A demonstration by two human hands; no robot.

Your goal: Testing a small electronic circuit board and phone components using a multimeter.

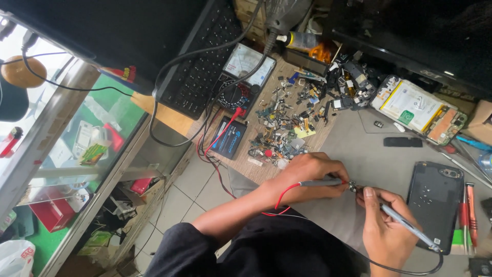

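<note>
Head view, left to right. Glass display case (77,138) at far left with boxed goods inside, floor tiles below. Next, black keyboard (202,66) pushed to the back of the desk (359,154), out of the work area. Analog multimeter (243,77) sits just right of it, dial facing the person so it reads at a glance; its red lead (225,131) runs down toward the hands. Small black battery pack (229,137) lies below the meter. Pile of loose small parts (292,118) is heaped mid-desk, near reach.

Left hand (312,177), grip closed around a grey probe (323,182) with the red wire trailing, tip touching a tiny component (353,187) on the grey mat. Right hand (384,231), grip closed pencil-style on a 2nd probe (405,223), black wire looping off behind it, tip meeting the same component from the other side. The 2 tips sit on opposite ends, component lying between the hands on the mat.

Further right: open phone (417,107) showing its battery, dark phone back cover (434,205) flat beside the right hand, red-handled screwdrivers (467,213) parked at the edge.
</note>
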